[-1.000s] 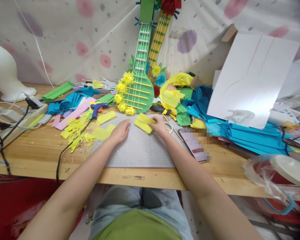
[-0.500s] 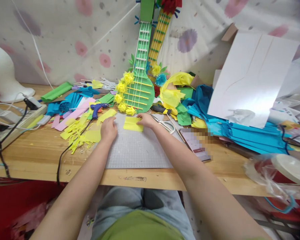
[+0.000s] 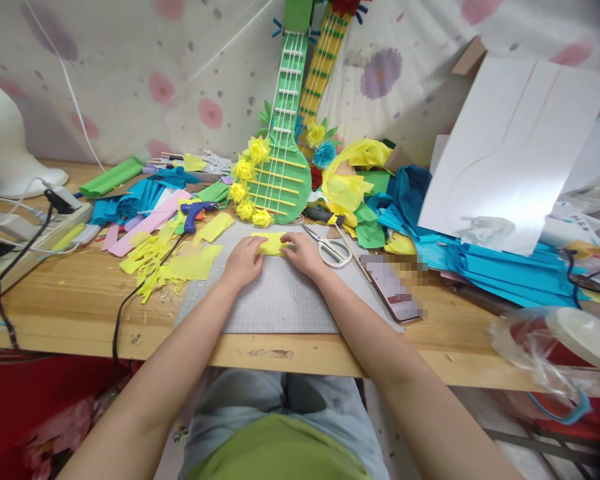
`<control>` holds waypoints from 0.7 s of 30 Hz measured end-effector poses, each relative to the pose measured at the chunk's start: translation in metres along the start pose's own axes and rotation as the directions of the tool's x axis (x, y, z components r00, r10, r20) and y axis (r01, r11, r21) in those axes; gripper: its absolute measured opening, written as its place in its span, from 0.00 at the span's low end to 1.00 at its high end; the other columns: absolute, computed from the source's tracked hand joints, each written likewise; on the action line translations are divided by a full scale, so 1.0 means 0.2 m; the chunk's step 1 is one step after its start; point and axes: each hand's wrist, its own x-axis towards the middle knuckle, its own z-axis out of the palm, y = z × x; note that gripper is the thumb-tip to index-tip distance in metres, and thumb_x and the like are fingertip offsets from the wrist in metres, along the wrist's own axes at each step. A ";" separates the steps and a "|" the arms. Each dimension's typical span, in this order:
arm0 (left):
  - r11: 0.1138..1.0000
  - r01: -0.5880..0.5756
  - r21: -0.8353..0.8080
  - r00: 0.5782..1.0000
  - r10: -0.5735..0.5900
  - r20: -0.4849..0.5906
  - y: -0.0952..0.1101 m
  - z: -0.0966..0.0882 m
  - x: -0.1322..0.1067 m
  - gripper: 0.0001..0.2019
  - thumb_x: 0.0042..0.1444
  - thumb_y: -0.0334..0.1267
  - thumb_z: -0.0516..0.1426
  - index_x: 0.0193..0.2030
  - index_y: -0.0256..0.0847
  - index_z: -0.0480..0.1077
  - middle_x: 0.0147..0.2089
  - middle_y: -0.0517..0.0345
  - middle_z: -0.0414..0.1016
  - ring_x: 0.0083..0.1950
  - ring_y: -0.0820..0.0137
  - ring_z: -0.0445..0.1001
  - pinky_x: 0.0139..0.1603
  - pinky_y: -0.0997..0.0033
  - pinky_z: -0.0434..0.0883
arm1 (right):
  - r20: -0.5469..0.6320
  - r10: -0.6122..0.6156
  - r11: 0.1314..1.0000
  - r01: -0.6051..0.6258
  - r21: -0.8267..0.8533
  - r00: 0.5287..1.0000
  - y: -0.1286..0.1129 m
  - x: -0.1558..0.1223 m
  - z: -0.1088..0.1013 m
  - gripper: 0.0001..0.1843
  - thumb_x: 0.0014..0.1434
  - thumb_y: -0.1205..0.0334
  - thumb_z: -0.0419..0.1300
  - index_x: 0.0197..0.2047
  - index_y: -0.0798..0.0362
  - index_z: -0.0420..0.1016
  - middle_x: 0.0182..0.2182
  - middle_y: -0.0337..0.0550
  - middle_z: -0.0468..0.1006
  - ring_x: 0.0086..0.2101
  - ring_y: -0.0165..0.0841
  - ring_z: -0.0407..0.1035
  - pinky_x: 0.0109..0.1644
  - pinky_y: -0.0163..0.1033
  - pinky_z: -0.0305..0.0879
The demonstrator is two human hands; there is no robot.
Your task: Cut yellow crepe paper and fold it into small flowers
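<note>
A small piece of yellow crepe paper lies at the far middle of the grey cutting mat. My left hand holds its left edge, fingers bent round it. At the right edge, my right hand grips it between thumb and fingers. Parts of the paper are hidden under the fingertips. Just right of my right hand are white-handled scissors. Behind the mat leans a green paper guitar with yellow paper flowers along its left side.
On the left are a blue glue gun, yellow paper scraps and a power strip. A phone lies at the mat's right edge. Farther right are blue paper and a white board.
My left hand has moved right, from beside the yellow scraps onto the paper's left edge. My right hand keeps its hold on the right edge. The view has shifted slightly.
</note>
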 end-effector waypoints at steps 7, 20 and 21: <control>1.000 -0.010 -0.004 1.000 0.010 0.028 0.00 0.02 -0.01 0.21 0.49 0.31 0.52 0.53 0.37 0.62 0.52 0.49 0.68 0.55 0.64 0.64 0.57 0.61 0.63 | 0.069 -0.034 0.999 0.034 -0.007 0.997 -0.01 -0.06 0.01 0.18 0.51 0.69 0.54 0.47 0.50 0.66 0.43 0.41 0.76 0.44 0.34 0.68 0.49 0.42 0.63; 0.998 -0.040 0.048 0.989 0.046 -0.140 0.06 -0.01 -0.01 0.20 0.43 0.22 0.49 0.44 0.38 0.64 0.44 0.50 0.69 0.49 0.64 0.66 0.52 0.62 0.66 | 0.017 0.041 0.999 -0.040 -0.033 0.999 0.00 -0.04 0.04 0.13 0.51 0.62 0.58 0.42 0.49 0.69 0.39 0.40 0.77 0.42 0.34 0.68 0.46 0.40 0.64; 0.998 -0.033 0.048 0.989 0.040 -0.142 0.06 0.00 -0.01 0.20 0.43 0.22 0.49 0.44 0.38 0.64 0.44 0.51 0.69 0.48 0.64 0.66 0.51 0.62 0.66 | 0.007 0.049 0.998 -0.049 -0.041 0.999 0.00 -0.04 0.04 0.12 0.52 0.63 0.56 0.42 0.49 0.70 0.38 0.40 0.77 0.42 0.33 0.68 0.46 0.40 0.63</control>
